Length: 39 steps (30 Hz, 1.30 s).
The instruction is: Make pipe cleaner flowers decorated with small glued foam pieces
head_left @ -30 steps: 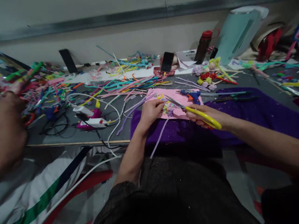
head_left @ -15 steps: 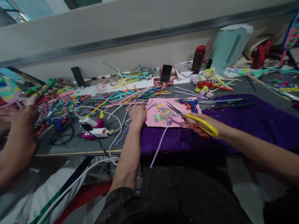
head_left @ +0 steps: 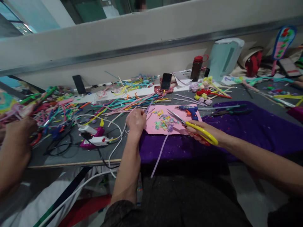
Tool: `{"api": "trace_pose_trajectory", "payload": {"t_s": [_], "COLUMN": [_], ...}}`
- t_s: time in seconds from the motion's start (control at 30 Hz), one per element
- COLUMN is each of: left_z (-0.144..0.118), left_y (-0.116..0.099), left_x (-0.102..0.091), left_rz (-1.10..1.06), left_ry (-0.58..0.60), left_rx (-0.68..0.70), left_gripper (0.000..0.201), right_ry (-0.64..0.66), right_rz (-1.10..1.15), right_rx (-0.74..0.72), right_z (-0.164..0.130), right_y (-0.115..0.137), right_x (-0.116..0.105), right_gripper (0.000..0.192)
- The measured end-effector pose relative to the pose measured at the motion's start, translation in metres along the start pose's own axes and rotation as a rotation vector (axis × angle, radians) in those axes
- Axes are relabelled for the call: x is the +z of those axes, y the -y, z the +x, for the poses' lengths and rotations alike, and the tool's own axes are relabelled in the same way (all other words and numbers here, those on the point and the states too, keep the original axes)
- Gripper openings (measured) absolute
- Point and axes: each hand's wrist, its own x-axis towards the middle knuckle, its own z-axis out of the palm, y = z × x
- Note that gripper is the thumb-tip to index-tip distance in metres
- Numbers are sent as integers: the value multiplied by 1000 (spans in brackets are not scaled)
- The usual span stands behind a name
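Scissors (head_left: 189, 124) with yellow handles sat gripped in my right hand (head_left: 200, 134), blades pointing over the pink sheet (head_left: 157, 129) toward the little heap of coloured clippings (head_left: 164, 121). A second before, my left hand (head_left: 136, 121) had been on that heap, pinching the small piece there; now it had slid off to the sheet's left edge and lay curled among the loose pipe cleaners (head_left: 132, 102), fingers bent, though I could not tell whether they held one. So the cutting looked paused while fresh material was being sought. A lilac pipe cleaner (head_left: 161, 151) trailed from the clippings across the purple cloth (head_left: 248, 126) and over the tabletop (head_left: 71, 154) edge.

Just beyond the sheet lay a blue glue gun (head_left: 189, 109); farther back stood a phone (head_left: 166, 81) and a dark bottle (head_left: 196, 67). White cables (head_left: 113, 126) and a pink charger (head_left: 92, 140) crowded the left, close to my reaching hand. Another person's hand (head_left: 17, 130) worked in the bright pile at the far left.
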Motion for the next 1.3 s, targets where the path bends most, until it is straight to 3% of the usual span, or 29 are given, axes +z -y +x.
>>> {"api": "trace_pose_trajectory", "payload": {"t_s": [0.1,0.2,0.33,0.47,0.77,1.1,1.3], "left_z": [-1,-5,-19,-38,-61,-70,-72], "left_y": [-1,-4,-14,-22,-28,-33,-33], "left_x": [-10,-24,-41,-41,-17,-20,-23], "left_rz": [-122,-402,-958,-1242,-1270,-1255,-1216], "left_ry": [-66,-17,286,498,644,648,686], "left_rx": [27,61,-15,-127,-178,-150,-138], "left_gripper": [26,26,30,34,46,39,37], "right_ry": [-6,-26,-48,-21,-37,-40,-57], "right_rz": [-25,-45,-80,-116,-138,-104,-51], "right_rx": [-5,15,-13,-79,-34,-28,-48], "right_z": [1,1,-1,-2,15,21,22], "right_y": [2,4,9,13,7,1,9], "right_x": [2,5,12,20,28,30,32], "right_gripper": [35,36,37,33,41,42,25]}}
